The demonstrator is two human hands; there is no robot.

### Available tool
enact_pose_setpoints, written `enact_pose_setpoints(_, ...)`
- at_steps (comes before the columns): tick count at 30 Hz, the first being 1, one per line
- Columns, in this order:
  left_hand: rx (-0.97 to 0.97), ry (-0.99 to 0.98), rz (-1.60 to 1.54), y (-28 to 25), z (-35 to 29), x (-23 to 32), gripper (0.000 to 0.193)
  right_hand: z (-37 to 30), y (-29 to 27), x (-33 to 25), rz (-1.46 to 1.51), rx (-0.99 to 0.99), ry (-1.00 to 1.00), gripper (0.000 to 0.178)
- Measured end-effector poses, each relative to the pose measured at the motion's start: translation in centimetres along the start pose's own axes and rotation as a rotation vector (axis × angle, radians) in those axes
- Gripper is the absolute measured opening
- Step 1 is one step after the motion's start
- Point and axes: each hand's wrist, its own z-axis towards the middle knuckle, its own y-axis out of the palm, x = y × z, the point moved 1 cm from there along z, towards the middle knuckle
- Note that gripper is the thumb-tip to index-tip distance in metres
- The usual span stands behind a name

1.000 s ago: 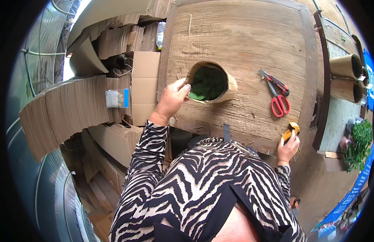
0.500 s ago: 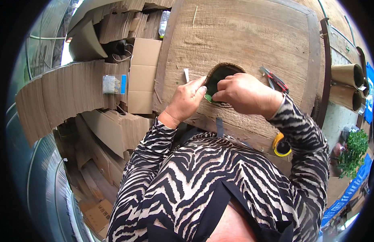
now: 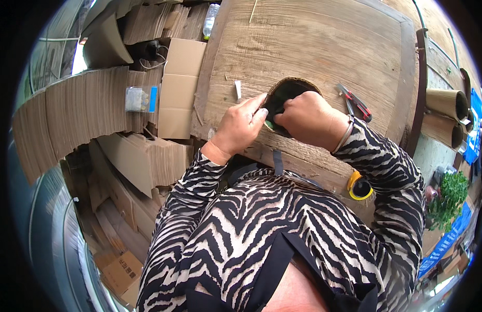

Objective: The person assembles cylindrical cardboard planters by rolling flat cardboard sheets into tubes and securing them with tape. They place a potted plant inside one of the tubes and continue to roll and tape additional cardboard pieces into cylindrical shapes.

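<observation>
A round corrugated cardboard tube (image 3: 287, 89) stands at the near side of the wooden table, its mouth facing up and its inside dark with some green. My left hand (image 3: 238, 126) grips the tube's left wall, thumb over the near rim. My right hand (image 3: 313, 119) reaches over the right side with curled fingers down in the mouth. Whatever those fingertips pinch is hidden, though a little dark green shows beside them. Right of the tube lie red-and-black-handled snips or a cutter (image 3: 359, 104). A small white strip (image 3: 238, 89) lies to the left.
A yellow tape roll (image 3: 360, 186) sits near the table's front right. Stacked cardboard sheets (image 3: 74, 109) and an upright box (image 3: 181, 88) line the left side. More corrugated tubes (image 3: 446, 104) and a leafy green plant (image 3: 451, 195) stand at the right, beyond a raised wooden edge (image 3: 420, 83).
My right fingers have gone a little deeper into the tube, and the bright green bit by them no longer shows. My left hand keeps its grip. The whole view has shifted slightly.
</observation>
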Motion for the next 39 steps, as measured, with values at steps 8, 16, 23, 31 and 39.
enact_pose_setpoints(8, -0.018, 0.017, 0.039, 0.2, -0.3, 0.6, 0.038, -1.3, -0.2, 0.3, 0.17, 0.047, -0.032, 0.014)
enact_pose_setpoints(16, -0.012, 0.03, 0.061, 0.6, -0.7, 1.1, 0.038, -2.3, -0.8, 0.2, 0.167, 0.104, -0.004, 0.023)
enact_pose_setpoints(23, -0.08, 0.047, 0.085, -0.9, -2.9, -0.9, 0.037, -6.1, 2.7, 6.7, 0.844, 0.866, 0.551, 0.024)
enact_pose_setpoints(31, 0.016, -0.311, -0.243, -4.1, -10.6, -12.6, 0.04, 0.3, 24.2, 9.1, 0.952, 0.402, 0.816, 0.051)
enact_pose_setpoints(39, 0.499, -1.002, -0.993, -0.4, -14.0, -20.0, 0.034, 6.3, 27.9, 5.3, 1.523, 0.334, 0.858, 0.079)
